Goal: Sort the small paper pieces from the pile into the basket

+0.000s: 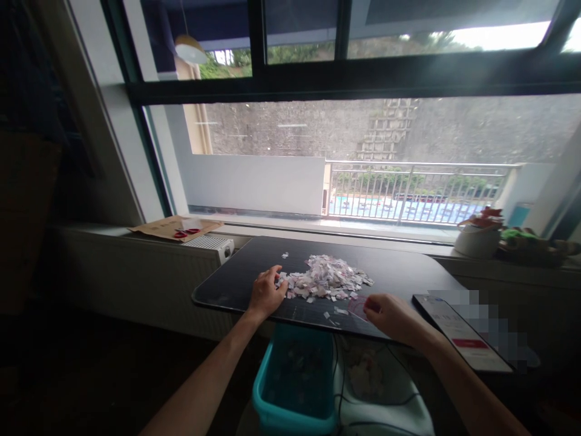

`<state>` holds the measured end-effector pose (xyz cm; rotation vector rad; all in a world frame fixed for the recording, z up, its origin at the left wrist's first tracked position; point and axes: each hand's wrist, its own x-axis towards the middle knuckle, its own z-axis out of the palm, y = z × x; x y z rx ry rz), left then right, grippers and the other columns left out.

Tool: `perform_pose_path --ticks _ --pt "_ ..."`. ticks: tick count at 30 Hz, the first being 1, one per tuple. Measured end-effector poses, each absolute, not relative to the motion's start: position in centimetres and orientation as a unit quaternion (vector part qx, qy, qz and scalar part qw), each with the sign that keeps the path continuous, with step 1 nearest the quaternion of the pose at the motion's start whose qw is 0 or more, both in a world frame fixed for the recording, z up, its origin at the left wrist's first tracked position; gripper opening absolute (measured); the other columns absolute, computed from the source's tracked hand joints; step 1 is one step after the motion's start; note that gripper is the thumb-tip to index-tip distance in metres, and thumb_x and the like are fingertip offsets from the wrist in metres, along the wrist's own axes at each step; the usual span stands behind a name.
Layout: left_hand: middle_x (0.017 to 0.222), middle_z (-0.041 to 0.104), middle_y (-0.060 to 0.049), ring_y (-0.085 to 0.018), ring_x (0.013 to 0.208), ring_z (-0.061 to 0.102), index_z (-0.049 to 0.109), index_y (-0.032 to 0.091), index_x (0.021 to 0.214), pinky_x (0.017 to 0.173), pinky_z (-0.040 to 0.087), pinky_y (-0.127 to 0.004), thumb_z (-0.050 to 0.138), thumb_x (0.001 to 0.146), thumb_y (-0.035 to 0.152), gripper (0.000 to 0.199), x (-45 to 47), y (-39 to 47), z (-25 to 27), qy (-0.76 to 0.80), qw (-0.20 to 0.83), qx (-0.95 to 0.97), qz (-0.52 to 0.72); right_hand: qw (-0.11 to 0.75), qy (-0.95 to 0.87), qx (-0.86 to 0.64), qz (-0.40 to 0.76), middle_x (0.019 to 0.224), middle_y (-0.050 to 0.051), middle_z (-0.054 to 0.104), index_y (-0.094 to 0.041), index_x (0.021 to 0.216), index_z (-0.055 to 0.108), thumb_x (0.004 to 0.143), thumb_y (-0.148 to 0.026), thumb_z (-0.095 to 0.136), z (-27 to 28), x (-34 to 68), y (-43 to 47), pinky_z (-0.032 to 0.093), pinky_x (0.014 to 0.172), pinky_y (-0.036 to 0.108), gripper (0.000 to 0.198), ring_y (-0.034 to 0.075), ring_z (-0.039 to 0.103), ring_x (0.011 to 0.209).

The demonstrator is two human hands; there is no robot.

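Observation:
A heap of small white and pinkish paper pieces (327,277) lies on a dark table (227,284) below a window. My left hand (267,292) rests at the heap's left edge, fingertips touching pieces there. My right hand (394,317) lies on the table's near edge to the right of the heap, pinching a small clear pouch with a red mark (358,306). A few loose pieces (333,313) sit between my hands.
A phone (460,331) lies on the table at the right. Under the table stand a teal bin (290,387) and a white container (385,393) with cables. The sill holds cardboard (175,228), a white device (211,244) and a pot (476,239).

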<state>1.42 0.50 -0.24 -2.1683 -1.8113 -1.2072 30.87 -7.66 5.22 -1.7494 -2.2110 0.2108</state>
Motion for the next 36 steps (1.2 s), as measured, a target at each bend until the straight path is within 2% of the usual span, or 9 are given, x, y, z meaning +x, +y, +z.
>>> perform_pose_path --ticks 5,15,23,28,31,36 --pt "0.089 0.063 -0.006 -0.021 0.087 0.057 0.052 0.017 0.110 0.077 0.044 -0.034 0.052 0.076 0.029 0.036 1.4 0.4 -0.1 -0.591 0.035 -0.705 -0.391 0.171 -0.769 -0.611 0.082 0.061 0.002 0.062 -0.017 0.070 0.064 0.077 -0.028 0.045 5.2 30.9 -7.8 0.027 0.051 0.022 0.023 0.012 0.049 0.056" --pt "0.088 0.064 -0.006 -0.021 0.084 0.057 0.054 0.016 0.109 0.075 0.045 -0.032 0.052 0.075 0.028 0.036 1.5 0.4 -0.1 -0.592 0.044 -0.702 -0.393 0.148 -0.783 -0.596 0.098 0.056 0.000 0.057 -0.017 0.064 0.060 0.076 -0.026 0.044 5.6 31.5 -8.9 0.024 0.048 0.021 0.022 0.010 0.045 0.052" --pt "0.087 0.064 -0.006 -0.021 0.084 0.057 0.053 0.016 0.109 0.076 0.045 -0.034 0.051 0.076 0.027 0.035 1.6 0.1 0.3 -0.596 0.027 -0.702 -0.389 0.159 -0.757 -0.630 0.068 0.061 0.002 0.063 -0.018 0.067 0.063 0.076 -0.029 0.044 5.6 30.9 -7.9 0.028 0.051 0.022 0.024 0.013 0.051 0.056" --pt "0.088 0.064 -0.006 -0.022 0.088 0.056 0.053 0.016 0.110 0.077 0.044 -0.034 0.051 0.076 0.027 0.036 1.6 0.2 0.2 -0.596 0.023 -0.701 -0.391 0.240 -0.685 -0.684 0.069 0.072 0.004 0.069 -0.021 0.077 0.064 0.075 -0.038 0.046 6.0 37.3 -9.1 0.037 0.057 0.025 0.025 0.018 0.059 0.065" --pt "0.088 0.064 -0.005 -0.022 0.088 0.056 0.053 0.017 0.110 0.078 0.044 -0.034 0.051 0.076 0.027 0.036 1.5 0.3 0.1 -0.594 0.025 -0.703 -0.390 0.262 -0.597 -0.754 0.081 0.057 0.006 0.067 -0.021 0.079 0.062 0.072 -0.043 0.048 5.1 43.1 -9.9 0.039 0.057 0.030 0.027 0.023 0.061 0.060" --pt "0.087 0.063 -0.005 -0.021 0.087 0.056 0.053 0.017 0.110 0.078 0.044 -0.034 0.051 0.075 0.028 0.036 1.5 0.3 0.1 -0.594 0.032 -0.705 -0.387 0.260 -0.552 -0.770 0.184 0.049 0.010 0.063 -0.022 0.074 0.060 0.071 -0.042 0.050 2.4 47.9 -10.8 0.036 0.049 0.033 0.023 0.021 0.057 0.045"
